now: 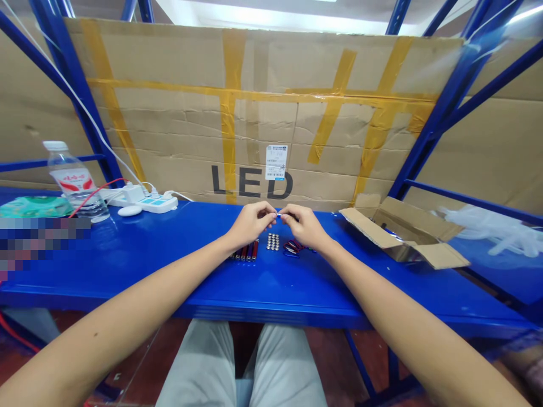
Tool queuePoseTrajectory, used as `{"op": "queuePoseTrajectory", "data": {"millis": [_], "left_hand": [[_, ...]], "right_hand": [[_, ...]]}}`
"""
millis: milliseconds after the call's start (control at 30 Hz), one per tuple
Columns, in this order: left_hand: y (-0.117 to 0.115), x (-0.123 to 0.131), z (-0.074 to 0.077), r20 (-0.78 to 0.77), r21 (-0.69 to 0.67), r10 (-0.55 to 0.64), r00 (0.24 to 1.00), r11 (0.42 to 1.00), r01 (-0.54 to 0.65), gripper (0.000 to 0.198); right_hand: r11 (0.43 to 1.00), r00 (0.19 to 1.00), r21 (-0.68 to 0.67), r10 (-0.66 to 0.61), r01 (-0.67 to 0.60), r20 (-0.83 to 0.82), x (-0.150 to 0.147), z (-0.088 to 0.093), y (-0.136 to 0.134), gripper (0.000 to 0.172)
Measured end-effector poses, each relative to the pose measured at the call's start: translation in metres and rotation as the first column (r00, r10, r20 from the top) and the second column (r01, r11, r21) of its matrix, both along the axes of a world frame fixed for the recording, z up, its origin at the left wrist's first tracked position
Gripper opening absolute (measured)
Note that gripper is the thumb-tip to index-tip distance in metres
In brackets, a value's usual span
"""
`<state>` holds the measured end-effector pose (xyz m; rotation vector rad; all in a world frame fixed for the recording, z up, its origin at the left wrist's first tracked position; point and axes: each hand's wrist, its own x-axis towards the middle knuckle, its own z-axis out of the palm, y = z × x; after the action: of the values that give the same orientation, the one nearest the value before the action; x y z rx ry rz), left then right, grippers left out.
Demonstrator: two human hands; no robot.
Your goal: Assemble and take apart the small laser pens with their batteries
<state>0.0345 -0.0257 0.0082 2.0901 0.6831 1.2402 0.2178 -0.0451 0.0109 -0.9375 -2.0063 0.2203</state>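
Observation:
My left hand and my right hand meet above the blue shelf top, their fingertips pinching a tiny white and blue part between them. Its exact kind is too small to tell. Below my left hand lies a row of red cylindrical batteries, partly hidden by that hand. A tight group of small silver metal pieces sits just beneath the gap between my hands. Close under my right hand lies a small bundle of red and dark wires.
To the right stands an open cardboard box, with clear plastic gloves beyond it. At the back left are a white power strip, a white mouse, a water bottle and a green round item. Blue steel uprights frame a taped cardboard backing.

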Motion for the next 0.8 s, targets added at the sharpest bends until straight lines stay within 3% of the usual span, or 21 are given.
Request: {"op": "queuePoseTrajectory", "data": {"millis": [133,267,433,600,700,800], "left_hand": [[0.0006,-0.0013,0.0005,-0.043,0.059,0.004,0.999,0.998,-0.002,0.016],[0.0001,-0.0018,0.0031,-0.047,0.057,-0.002,0.999,0.998,0.005,0.014],[-0.0007,-0.0033,0.0035,-0.063,0.059,-0.007,0.998,0.998,0.011,0.013],[-0.0027,-0.0055,0.0028,-0.146,0.189,0.068,0.987,0.981,-0.039,0.013],[-0.0047,-0.0057,0.0034,-0.194,0.273,0.096,0.976,0.961,-0.040,0.013],[-0.0070,-0.0050,0.0041,-0.226,0.352,0.105,0.969,0.936,-0.020,0.012]], "right_hand": [[0.992,0.998,-0.123,0.024,-0.031,-0.056,-0.0006,-0.0012,0.0012,0.013],[0.993,0.984,-0.109,0.025,-0.044,-0.174,-0.0021,-0.0058,0.0034,0.024],[0.983,0.970,-0.156,0.058,-0.097,-0.235,-0.0008,-0.0061,0.0043,0.023],[0.948,0.959,-0.265,0.106,-0.177,-0.262,0.0007,-0.0004,-0.0001,0.020],[0.889,0.946,-0.398,0.106,-0.228,-0.306,0.0025,0.0017,-0.0018,0.022],[0.750,0.882,-0.534,0.140,-0.391,-0.449,0.0059,0.0024,-0.0012,0.024]]}}
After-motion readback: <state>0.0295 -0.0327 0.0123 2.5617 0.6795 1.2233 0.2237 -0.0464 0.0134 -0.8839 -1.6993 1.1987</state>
